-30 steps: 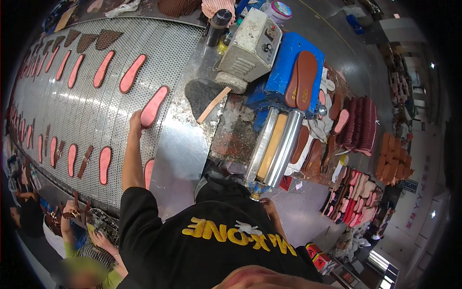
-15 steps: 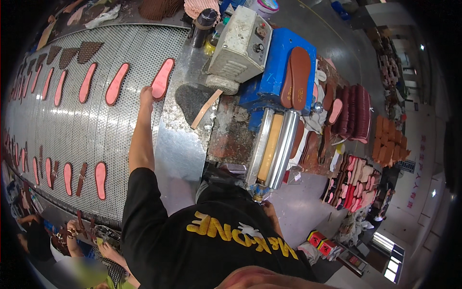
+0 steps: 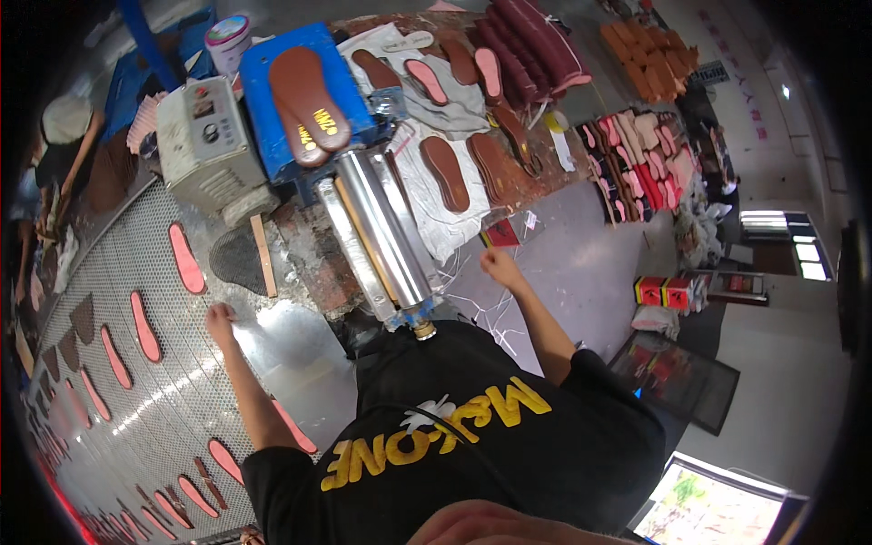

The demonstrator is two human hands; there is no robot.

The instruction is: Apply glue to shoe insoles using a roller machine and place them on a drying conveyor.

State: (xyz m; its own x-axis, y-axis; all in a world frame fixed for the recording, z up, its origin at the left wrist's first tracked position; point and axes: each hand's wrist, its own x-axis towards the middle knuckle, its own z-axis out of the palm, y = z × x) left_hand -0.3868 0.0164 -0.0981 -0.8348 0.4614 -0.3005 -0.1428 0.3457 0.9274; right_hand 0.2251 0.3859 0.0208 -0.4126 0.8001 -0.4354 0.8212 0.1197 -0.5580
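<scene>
One steel roller (image 3: 389, 234) between both hands (image 3: 221, 320) (image 3: 500, 267)

2 arms (image 3: 250, 386) outstretched, well apart, left grip (image 3: 220, 322) bare, right grip (image 3: 500, 268) curled.

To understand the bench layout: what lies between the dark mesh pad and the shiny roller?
In the head view, from dark pad to shiny roller: a tan strip at the pad's edge, stained surface, a metal bar and a yellowish roller.
</scene>
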